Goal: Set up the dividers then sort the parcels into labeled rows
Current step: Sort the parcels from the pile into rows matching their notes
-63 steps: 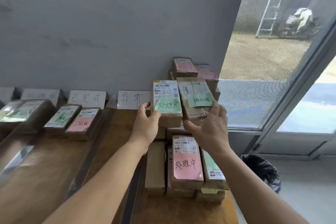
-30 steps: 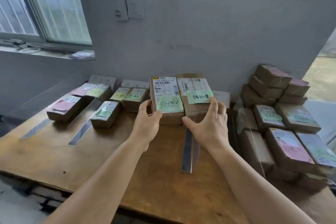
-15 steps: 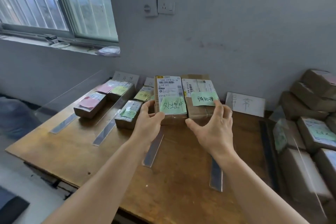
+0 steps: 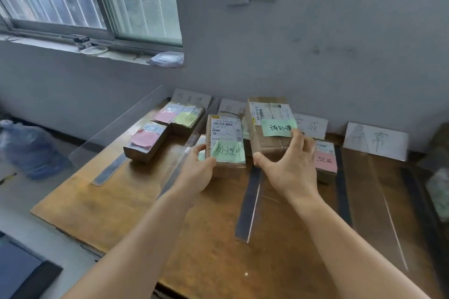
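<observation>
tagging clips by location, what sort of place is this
Probably a small parcel sorting room: taped parcels with handwritten sticky notes, handwritten row signs against the wall, and clear dividers on a wooden table.

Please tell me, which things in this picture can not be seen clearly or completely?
- Second row sign, head view: the held parcels cover most of it.
- Third row sign: first character behind the right-hand parcel.
- Shipping-label small print on the left-hand parcel: too small.
- Parcels at the right edge: cut off, blurred.

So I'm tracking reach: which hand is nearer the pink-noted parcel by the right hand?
Right. The right hand is beside the pink-noted parcel; the left hand is farther left.
</observation>
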`<state>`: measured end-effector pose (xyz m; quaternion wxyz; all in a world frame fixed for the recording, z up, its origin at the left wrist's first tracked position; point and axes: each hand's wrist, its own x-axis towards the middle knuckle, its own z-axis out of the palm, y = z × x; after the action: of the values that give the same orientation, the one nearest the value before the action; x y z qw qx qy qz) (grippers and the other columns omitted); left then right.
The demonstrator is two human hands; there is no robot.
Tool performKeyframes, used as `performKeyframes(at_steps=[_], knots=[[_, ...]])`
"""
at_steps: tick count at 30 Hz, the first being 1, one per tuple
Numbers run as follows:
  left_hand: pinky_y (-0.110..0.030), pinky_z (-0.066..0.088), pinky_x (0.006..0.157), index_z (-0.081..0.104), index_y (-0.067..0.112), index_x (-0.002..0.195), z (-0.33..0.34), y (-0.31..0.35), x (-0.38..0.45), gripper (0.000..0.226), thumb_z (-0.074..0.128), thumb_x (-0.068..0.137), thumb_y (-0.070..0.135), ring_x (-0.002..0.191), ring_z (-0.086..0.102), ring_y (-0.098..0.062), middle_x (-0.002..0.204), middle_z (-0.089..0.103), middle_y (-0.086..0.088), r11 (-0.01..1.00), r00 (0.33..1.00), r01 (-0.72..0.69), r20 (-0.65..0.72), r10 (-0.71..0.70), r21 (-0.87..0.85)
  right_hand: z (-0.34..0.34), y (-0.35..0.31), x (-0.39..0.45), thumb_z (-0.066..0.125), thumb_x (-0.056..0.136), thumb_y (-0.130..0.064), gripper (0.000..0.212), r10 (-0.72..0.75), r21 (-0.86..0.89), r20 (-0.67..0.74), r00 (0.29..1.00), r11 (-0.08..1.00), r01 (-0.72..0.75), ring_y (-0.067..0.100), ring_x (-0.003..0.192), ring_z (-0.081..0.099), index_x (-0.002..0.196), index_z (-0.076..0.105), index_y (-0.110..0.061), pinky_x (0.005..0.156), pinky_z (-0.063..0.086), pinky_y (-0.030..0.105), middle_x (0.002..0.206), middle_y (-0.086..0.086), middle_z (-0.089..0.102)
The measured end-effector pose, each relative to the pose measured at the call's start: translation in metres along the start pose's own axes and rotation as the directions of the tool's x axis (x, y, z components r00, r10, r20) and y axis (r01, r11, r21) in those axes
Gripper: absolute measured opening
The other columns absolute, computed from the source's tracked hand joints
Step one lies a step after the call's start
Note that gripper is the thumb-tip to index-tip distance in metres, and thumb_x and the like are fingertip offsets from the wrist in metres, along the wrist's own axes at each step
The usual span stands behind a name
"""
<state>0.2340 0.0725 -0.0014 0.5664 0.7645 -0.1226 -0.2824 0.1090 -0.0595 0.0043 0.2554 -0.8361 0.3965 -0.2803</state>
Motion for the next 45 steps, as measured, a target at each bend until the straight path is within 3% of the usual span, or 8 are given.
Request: performKeyframes(at_steps=[8, 16, 20, 23, 25, 36, 40, 45], knots=[[-0.033, 0.053, 0.089, 0.030, 0.023, 0.145, 0.013, -0.050, 0.041, 0.052, 0.050, 0.097, 0.017, 0.112, 0.058, -0.018, 0.132, 0.056, -0.004, 0.960, 0.959, 0.017, 0.267, -0.094, 0.278, 0.044, -0.030, -0.002, 0.074, 0.070, -0.055, 0.095, 0.119, -0.119, -0.095, 0.988, 0.984, -0.130, 0.028, 0.131, 0.028, 0.139, 0.019, -0.020, 0.105, 0.039, 0.045, 0.139, 0.007, 0.029], [-0.035, 0.051, 0.090, 0.019, 0.029, 0.148, 0.019, -0.090, 0.061, 0.056, 0.045, 0.099, 0.021, 0.120, 0.053, -0.024, 0.137, 0.050, -0.004, 0.890, 0.963, -0.089, 0.268, -0.038, 0.446, 0.050, -0.034, -0.013, 0.074, 0.070, -0.055, 0.094, 0.187, -0.164, -0.153, 0.970, 0.963, -0.212, 0.025, 0.130, 0.027, 0.140, 0.021, -0.021, 0.103, 0.036, 0.038, 0.142, 0.006, 0.028], [-0.040, 0.036, 0.105, 0.016, 0.033, 0.149, 0.019, -0.091, 0.055, 0.064, 0.050, 0.097, 0.022, 0.135, 0.028, -0.027, 0.148, 0.028, -0.007, 0.513, 0.938, -0.348, 0.296, 0.183, 0.785, 0.046, -0.032, -0.012, 0.075, 0.071, -0.052, 0.093, 0.171, -0.158, -0.166, 0.971, 0.968, -0.197, 0.025, 0.133, 0.025, 0.140, 0.021, -0.021, 0.105, 0.035, 0.039, 0.144, 0.005, 0.027], [-0.039, 0.026, 0.113, 0.033, 0.026, 0.145, 0.021, -0.091, 0.053, 0.053, 0.054, 0.096, 0.024, 0.142, 0.020, -0.026, 0.152, 0.028, -0.005, 0.204, 0.796, -0.592, 0.525, 0.301, 0.780, 0.046, -0.029, -0.010, 0.075, 0.071, -0.051, 0.093, 0.167, -0.145, -0.156, 0.974, 0.971, -0.190, 0.024, 0.133, 0.025, 0.141, 0.021, -0.021, 0.104, 0.036, 0.039, 0.144, 0.005, 0.027], [-0.037, 0.030, 0.111, 0.040, 0.022, 0.142, 0.023, -0.089, 0.057, 0.051, 0.057, 0.094, 0.019, 0.140, 0.027, -0.025, 0.149, 0.034, -0.003, 0.156, 0.765, -0.629, 0.570, 0.301, 0.762, 0.046, -0.027, -0.007, 0.076, 0.071, -0.051, 0.093, 0.155, -0.136, -0.153, 0.976, 0.975, -0.176, 0.024, 0.132, 0.025, 0.141, 0.022, -0.022, 0.103, 0.037, 0.039, 0.144, 0.005, 0.027], [-0.036, 0.038, 0.105, 0.043, 0.021, 0.140, 0.039, -0.066, 0.091, 0.050, 0.057, 0.093, 0.012, 0.134, 0.037, -0.022, 0.145, 0.040, 0.000, 0.209, 0.777, -0.625, 0.574, 0.258, 0.752, 0.046, -0.015, 0.008, 0.077, 0.071, -0.050, 0.093, 0.109, -0.100, -0.116, 0.987, 0.988, -0.121, 0.021, 0.132, 0.026, 0.141, 0.022, -0.023, 0.103, 0.036, 0.035, 0.143, 0.003, 0.028], [-0.037, 0.039, 0.104, 0.030, 0.026, 0.148, 0.034, -0.045, 0.084, 0.050, 0.045, 0.100, 0.023, 0.137, 0.036, -0.020, 0.152, 0.034, 0.003, 0.572, 0.875, -0.482, 0.396, 0.279, 0.663, 0.050, -0.016, 0.012, 0.077, 0.070, -0.051, 0.094, 0.095, -0.086, -0.098, 0.991, 0.991, -0.104, 0.023, 0.133, 0.027, 0.141, 0.023, -0.022, 0.104, 0.038, 0.039, 0.142, 0.003, 0.027], [-0.017, 0.036, 0.098, 0.038, 0.023, 0.145, 0.004, 0.005, 0.067, 0.042, 0.034, 0.104, 0.028, 0.132, 0.042, -0.011, 0.140, 0.049, 0.006, 0.867, 0.880, -0.468, 0.183, 0.439, 0.173, 0.058, -0.038, 0.017, 0.077, 0.069, -0.052, 0.095, 0.052, -0.052, -0.094, 0.994, 0.997, -0.057, 0.023, 0.131, 0.027, 0.141, 0.024, -0.020, 0.107, 0.035, 0.040, 0.139, 0.005, 0.029]])
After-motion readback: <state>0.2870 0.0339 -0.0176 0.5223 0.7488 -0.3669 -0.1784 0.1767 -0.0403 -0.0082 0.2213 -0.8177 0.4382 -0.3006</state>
